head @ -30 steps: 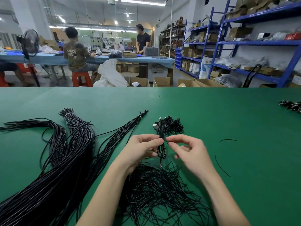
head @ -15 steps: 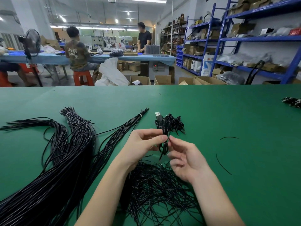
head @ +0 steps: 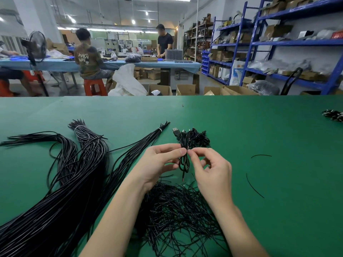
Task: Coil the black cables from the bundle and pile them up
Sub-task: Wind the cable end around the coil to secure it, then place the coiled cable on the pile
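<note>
a worker's two bare hands meet over a green counter (head: 259, 127) in a warehouse workshop, both gripping one coiled black cable (head: 184, 160). the left hand (head: 157, 164) pinches the folded loops between thumb and forefinger, its grip closed on the coil; the right hand (head: 213, 169) pinches the same coil from the other side with thumb and fingertip, the remaining fingers loosely curled. the coil hangs upright between the two hands, a loose end pointing down toward the counter and a usb plug (head: 175, 131) jutting out above.

just behind the hands lies a small pile of coiled cables (head: 198, 139), touching the counter. below the wrists spreads a tangle of short black wire ties (head: 176, 214). to the left, the long bundle of black cables (head: 61, 197) fans across the counter, with separate tails bound by white ties near their far ends. two stray ties (head: 254, 185) lie well apart on the right, and another dark cluster (head: 334, 115) sits at the far right edge.

beyond the counter, a seated person (head: 89, 60) on an orange stool (head: 94, 87) faces a blue-covered table, another person (head: 164, 43) stands at it, and blue shelving (head: 278, 43) holds cardboard boxes.
</note>
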